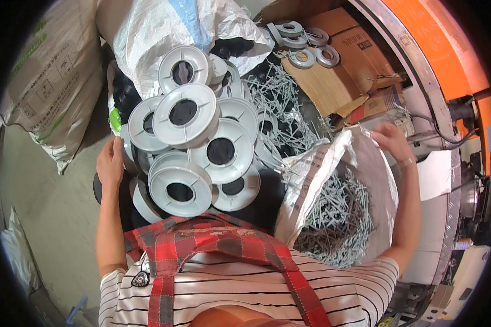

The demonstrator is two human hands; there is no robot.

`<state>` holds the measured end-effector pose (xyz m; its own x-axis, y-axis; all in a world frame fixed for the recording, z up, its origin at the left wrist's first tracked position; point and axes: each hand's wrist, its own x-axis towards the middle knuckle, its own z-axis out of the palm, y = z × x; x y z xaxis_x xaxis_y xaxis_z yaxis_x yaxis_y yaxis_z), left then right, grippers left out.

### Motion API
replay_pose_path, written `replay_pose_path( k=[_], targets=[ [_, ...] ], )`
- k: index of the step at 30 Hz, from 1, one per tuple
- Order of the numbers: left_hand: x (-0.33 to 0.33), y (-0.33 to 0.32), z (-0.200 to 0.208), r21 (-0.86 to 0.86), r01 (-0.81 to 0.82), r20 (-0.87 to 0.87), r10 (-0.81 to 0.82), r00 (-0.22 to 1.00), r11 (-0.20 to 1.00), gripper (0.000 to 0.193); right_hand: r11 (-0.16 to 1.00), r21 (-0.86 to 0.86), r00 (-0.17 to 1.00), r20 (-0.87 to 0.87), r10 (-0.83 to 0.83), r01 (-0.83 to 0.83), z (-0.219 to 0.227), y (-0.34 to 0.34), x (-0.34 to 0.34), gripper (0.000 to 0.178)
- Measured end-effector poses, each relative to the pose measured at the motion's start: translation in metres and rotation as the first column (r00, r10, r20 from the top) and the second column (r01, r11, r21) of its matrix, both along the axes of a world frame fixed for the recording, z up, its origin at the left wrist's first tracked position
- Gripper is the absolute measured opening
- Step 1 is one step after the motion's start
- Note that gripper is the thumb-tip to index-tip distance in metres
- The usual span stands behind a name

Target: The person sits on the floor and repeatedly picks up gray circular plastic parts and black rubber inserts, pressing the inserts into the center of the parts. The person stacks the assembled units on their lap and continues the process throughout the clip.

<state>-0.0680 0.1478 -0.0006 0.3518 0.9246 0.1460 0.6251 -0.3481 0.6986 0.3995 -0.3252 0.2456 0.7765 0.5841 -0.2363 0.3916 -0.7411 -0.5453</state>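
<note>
Grey-white plastic rings (184,113) with wide flanges and dark round centres are heaped in front of me. At the heap's left edge is my left hand (110,162), its fingers closed beside a bright green patch (115,121); what they pinch is too small to make out. To the right, my right hand (391,143) is closed at the upper rim of a white woven sack (384,188), with the sack's mouth spread wide. Many thin grey plastic sticks (338,223) lie inside it. More loose sticks (281,101) are piled behind the rings.
A large white sack (54,82) stands at the left, and a white bag with a blue stripe (147,46) is behind the rings. Flattened cardboard (333,79) with several grey rings (304,57) on it lies at the back right. An orange machine (428,43) borders the right side.
</note>
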Motion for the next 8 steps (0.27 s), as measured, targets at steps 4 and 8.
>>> replay_pose_path(
  k=[4, 8],
  targets=[
    [0.012, -0.002, 0.008, -0.094, -0.022, -0.027, 0.02, 0.999, 0.995, 0.041, 0.993, -0.071, 0.995, -0.006, 0.097, -0.097, -0.085, 0.104, 0.082, 0.073],
    [0.009, 0.007, -0.013, -0.074, -0.011, 0.16, 0.022, 0.987, 0.997, 0.036, 0.958, -0.25, 0.97, 0.163, 0.182, -0.138, -0.198, 0.195, 0.178, 0.083]
  ],
)
